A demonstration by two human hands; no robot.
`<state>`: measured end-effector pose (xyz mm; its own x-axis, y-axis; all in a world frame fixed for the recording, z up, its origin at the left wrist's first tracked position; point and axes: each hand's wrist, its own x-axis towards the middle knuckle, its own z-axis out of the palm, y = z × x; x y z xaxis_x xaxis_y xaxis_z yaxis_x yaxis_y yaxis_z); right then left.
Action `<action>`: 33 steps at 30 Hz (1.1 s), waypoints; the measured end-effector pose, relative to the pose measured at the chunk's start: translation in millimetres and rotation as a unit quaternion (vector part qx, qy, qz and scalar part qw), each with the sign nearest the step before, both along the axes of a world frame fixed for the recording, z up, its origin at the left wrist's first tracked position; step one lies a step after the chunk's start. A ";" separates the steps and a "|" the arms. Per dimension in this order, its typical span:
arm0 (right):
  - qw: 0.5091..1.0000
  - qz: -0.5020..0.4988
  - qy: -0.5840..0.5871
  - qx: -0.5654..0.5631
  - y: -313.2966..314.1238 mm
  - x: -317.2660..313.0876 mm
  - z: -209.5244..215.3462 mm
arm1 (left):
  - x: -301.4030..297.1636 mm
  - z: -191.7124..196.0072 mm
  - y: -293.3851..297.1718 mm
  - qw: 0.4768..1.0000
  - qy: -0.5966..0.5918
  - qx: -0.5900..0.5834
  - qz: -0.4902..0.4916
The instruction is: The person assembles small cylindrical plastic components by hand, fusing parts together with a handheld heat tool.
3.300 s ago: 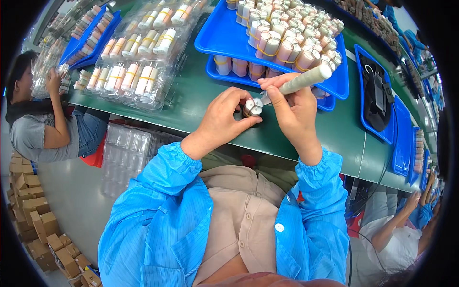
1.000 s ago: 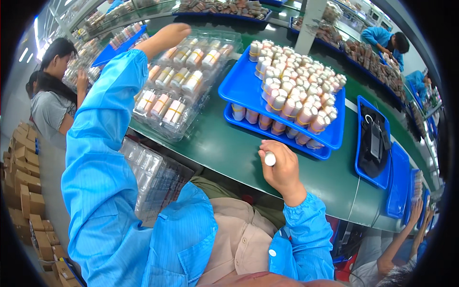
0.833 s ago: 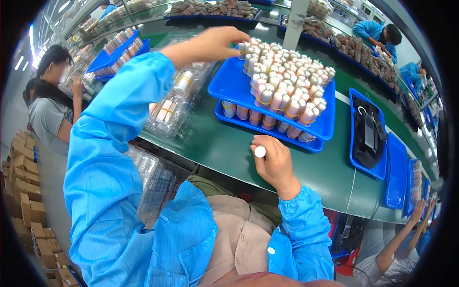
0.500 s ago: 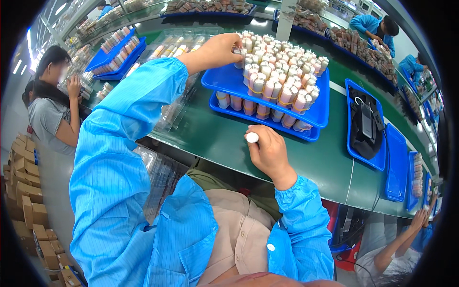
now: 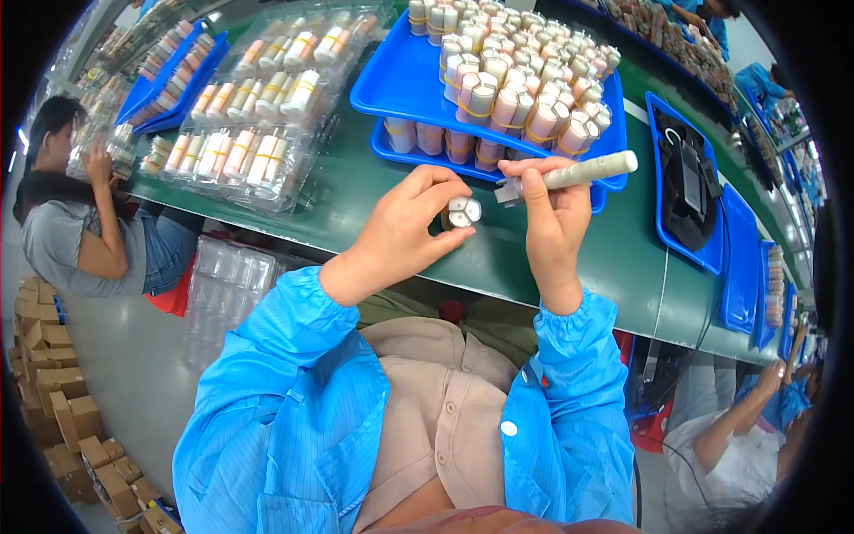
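My left hand (image 5: 398, 222) is closed around a small bundle of cylinders (image 5: 462, 213) above the green tabletop, its white round ends facing up. To its right, my right hand (image 5: 556, 209) grips a pale, thick stick (image 5: 594, 169) with a round white end pointing right. A greyish, partly clear piece shows at the stick's other end, near the bundle but apart from it. Just beyond my hands stands an upper blue tray (image 5: 382, 93) of similar bundles, several tied with yellow bands. A lower blue tray (image 5: 384, 142) of bundles is under it.
Clear plastic trays (image 5: 289, 191) with banded bundles lie at the left. A blue tray (image 5: 654, 111) holding a black device (image 5: 687, 209) is at the right, beside another blue tray (image 5: 740, 267). A seated person (image 5: 76, 222) works at the far left.
My left hand has come back from the stacked trays toward me, now with a bundle in it. My right hand has risen and turned, bringing the stick from upright to nearly level.
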<state>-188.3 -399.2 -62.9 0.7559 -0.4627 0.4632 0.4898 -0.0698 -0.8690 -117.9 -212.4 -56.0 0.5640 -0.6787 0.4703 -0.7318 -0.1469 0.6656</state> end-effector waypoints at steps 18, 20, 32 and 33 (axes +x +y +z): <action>0.909 -0.092 0.119 -0.389 23.7 -0.7 9.9 | 7.3 -29.2 -7.1 0.997 0.024 -0.076 0.014; 0.868 -0.121 -0.039 -0.480 33.0 6.7 7.4 | 9.4 -31.2 -5.0 0.997 0.013 -0.075 0.016; 0.994 -0.007 0.037 -0.107 3.7 -0.7 20.6 | 5.9 -27.0 -2.4 0.997 0.007 -0.075 -0.008; 0.995 0.002 0.022 -0.095 4.1 1.3 15.5 | 4.8 -25.8 -2.7 0.998 0.010 -0.061 0.000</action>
<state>-187.0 -395.0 -47.4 0.7789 -0.3676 0.5080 0.4515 -0.2334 -0.8612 -113.1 -215.1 -81.9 0.5739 -0.6170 0.5385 -0.7186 -0.0641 0.6924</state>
